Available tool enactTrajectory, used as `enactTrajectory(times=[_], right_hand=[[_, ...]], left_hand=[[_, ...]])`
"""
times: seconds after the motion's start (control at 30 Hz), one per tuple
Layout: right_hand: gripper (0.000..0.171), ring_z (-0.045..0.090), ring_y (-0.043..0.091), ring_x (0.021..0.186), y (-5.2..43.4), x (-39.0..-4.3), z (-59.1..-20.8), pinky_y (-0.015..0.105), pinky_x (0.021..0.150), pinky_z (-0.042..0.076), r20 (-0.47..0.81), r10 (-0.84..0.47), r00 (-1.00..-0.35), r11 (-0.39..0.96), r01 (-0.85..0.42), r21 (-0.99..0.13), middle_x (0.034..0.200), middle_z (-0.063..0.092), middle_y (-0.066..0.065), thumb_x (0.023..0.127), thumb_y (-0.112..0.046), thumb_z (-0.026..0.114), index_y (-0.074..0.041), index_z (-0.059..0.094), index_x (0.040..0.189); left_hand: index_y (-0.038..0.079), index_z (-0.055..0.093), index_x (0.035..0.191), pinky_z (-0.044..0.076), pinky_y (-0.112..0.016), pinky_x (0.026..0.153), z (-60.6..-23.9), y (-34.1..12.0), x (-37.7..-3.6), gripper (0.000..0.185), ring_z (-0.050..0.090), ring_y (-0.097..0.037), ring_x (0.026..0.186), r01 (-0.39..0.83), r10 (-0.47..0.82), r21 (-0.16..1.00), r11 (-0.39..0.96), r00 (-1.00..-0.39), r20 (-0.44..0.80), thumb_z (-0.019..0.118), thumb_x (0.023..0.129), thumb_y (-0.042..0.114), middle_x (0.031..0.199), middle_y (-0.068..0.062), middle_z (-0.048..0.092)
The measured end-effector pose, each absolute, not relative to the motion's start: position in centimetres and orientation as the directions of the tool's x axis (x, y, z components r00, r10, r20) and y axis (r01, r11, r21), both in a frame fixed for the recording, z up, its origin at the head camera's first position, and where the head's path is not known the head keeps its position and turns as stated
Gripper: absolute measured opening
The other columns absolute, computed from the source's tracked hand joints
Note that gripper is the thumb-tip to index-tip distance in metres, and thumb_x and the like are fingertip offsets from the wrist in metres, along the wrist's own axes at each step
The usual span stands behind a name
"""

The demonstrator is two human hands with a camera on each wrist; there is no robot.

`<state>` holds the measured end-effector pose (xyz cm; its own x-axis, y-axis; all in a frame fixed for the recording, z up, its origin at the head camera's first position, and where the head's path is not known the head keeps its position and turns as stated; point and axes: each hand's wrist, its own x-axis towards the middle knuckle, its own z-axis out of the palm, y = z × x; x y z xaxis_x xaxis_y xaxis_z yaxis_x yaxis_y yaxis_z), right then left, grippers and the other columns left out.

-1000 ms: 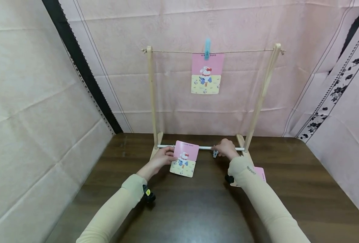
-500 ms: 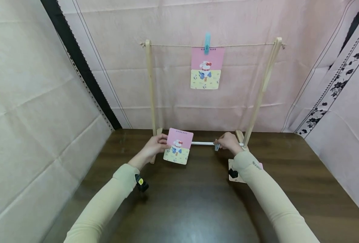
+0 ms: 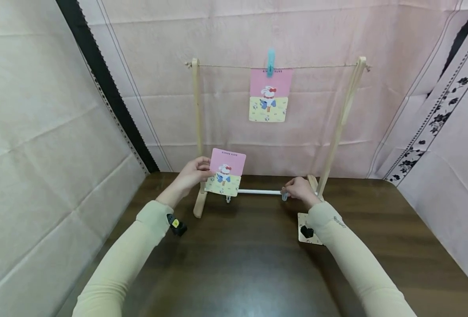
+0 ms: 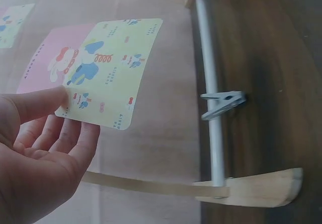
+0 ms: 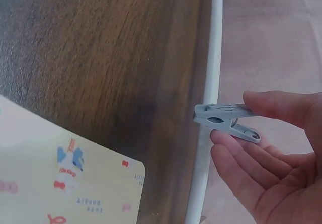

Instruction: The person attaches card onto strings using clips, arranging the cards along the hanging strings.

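My left hand (image 3: 192, 176) holds a pink-and-yellow card (image 3: 227, 169) by its left edge, thumb in front and fingers behind, raised in front of the rack's left side. Between thumb and fingers, my right hand (image 3: 300, 190) pinches a grey-blue clothespin (image 5: 205, 113) across the white rod (image 5: 214, 48); I cannot tell whether it still touches the rod. Another grey clothespin (image 4: 226, 103) sits on the rod near its left end. A similar card (image 3: 268, 108) hangs from the string under a light-blue clothespin (image 3: 270, 61).
The wooden rack has a left post (image 3: 197, 105) and a right post (image 3: 342, 114), with a string (image 3: 317, 67) tied between their tops. One more card (image 3: 303, 222) lies on the dark wooden table (image 3: 234, 268), partly hidden by my right wrist. Pale cloth (image 3: 138, 35) surrounds the table.
My left hand has lifted the card up and to the left, uncovering the left clothespin on the rod. My right hand stays by the rod, the clothespin now between its fingers and slightly shifted right.
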<state>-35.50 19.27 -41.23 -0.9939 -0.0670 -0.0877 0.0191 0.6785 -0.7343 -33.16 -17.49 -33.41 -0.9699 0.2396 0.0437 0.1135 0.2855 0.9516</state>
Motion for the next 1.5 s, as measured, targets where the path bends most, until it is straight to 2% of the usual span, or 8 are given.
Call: enactTrajectory(times=[0.2,0.3,0.4,0.5,0.73,1.0,1.27,1.5], right_hand=[[0.032,0.067,0.027,0.090,19.6,-35.1,-40.8,0.034,0.078,0.056,-0.064,-0.081,-0.995,0.627,0.000,-0.779,0.105,0.070,0.016,0.091,-0.013,0.071,0.006,0.063,0.115],[0.033,0.068,0.027,0.091,19.9,-34.9,-40.6,0.030,0.078,0.057,-0.040,-0.104,-0.994,0.594,-0.029,-0.804,0.105,0.072,0.019,0.092,-0.011,0.070,0.009,0.063,0.117],[0.034,0.072,0.028,0.089,20.2,-34.6,-40.3,0.024,0.071,0.057,0.012,-0.100,-0.995,0.608,-0.070,-0.790,0.101,0.074,0.018,0.091,-0.011,0.072,0.010,0.066,0.116],[0.036,0.073,0.030,0.088,20.6,-34.2,-39.8,0.029,0.072,0.059,0.034,-0.099,-0.995,0.641,-0.090,-0.762,0.100,0.074,0.018,0.089,-0.013,0.074,0.010,0.068,0.117],[0.040,0.064,0.033,0.104,21.8,-33.7,-38.6,0.040,0.085,0.054,0.030,-0.116,-0.993,0.693,-0.103,-0.714,0.115,0.070,0.021,0.091,-0.018,0.072,0.006,0.066,0.122],[0.039,0.067,0.034,0.100,23.0,-33.4,-37.9,0.047,0.091,0.052,0.088,-0.149,-0.985,0.689,-0.167,-0.705,0.109,0.072,0.020,0.089,-0.015,0.071,0.007,0.066,0.121],[0.037,0.066,0.029,0.097,23.7,-33.2,-37.1,0.040,0.084,0.051,0.083,-0.136,-0.987,0.690,-0.154,-0.707,0.106,0.073,0.016,0.089,-0.018,0.075,0.003,0.069,0.120],[0.035,0.067,0.036,0.104,24.3,-32.7,-35.6,0.052,0.096,0.048,0.149,-0.149,-0.977,0.691,-0.211,-0.691,0.102,0.075,0.015,0.089,-0.016,0.075,0.002,0.070,0.119]], left_hand=[[-0.003,0.050,0.133,0.051,-0.040,0.093,-31.3,-17.9,-33.1,0.039,0.062,-0.023,0.103,0.144,0.229,0.962,0.232,-0.969,0.090,0.063,0.097,0.001,0.127,-0.022,0.062],[-0.002,0.051,0.132,0.053,-0.037,0.092,-30.4,-18.0,-33.1,0.036,0.064,-0.021,0.100,0.162,0.213,0.964,0.211,-0.970,0.116,0.062,0.098,0.003,0.124,-0.020,0.063],[-0.001,0.051,0.132,0.055,-0.033,0.089,-29.5,-18.0,-32.9,0.036,0.065,-0.018,0.099,0.178,0.199,0.963,0.201,-0.970,0.138,0.063,0.099,0.005,0.122,-0.017,0.064],[-0.001,0.051,0.132,0.055,-0.033,0.091,-28.4,-17.9,-32.8,0.036,0.064,-0.018,0.100,0.188,0.183,0.965,0.182,-0.971,0.154,0.063,0.099,0.005,0.122,-0.015,0.063],[0.000,0.052,0.133,0.054,-0.029,0.087,-25.2,-17.8,-33.1,0.037,0.062,-0.017,0.100,0.261,0.160,0.950,0.172,-0.959,0.234,0.063,0.098,0.006,0.118,-0.010,0.064],[0.004,0.054,0.129,0.054,-0.029,0.085,-22.2,-17.7,-33.1,0.032,0.063,-0.018,0.098,0.305,0.103,0.945,0.120,-0.950,0.294,0.063,0.098,0.003,0.111,-0.008,0.066],[0.004,0.054,0.129,0.053,-0.033,0.091,-20.6,-17.4,-33.1,0.032,0.063,-0.019,0.102,0.326,0.079,0.938,0.120,-0.945,0.318,0.064,0.098,0.005,0.113,-0.008,0.067],[0.005,0.056,0.127,0.052,-0.037,0.094,-19.2,-16.8,-33.3,0.030,0.064,-0.019,0.099,0.349,0.058,0.931,0.110,-0.937,0.344,0.064,0.098,0.004,0.109,-0.007,0.067]])
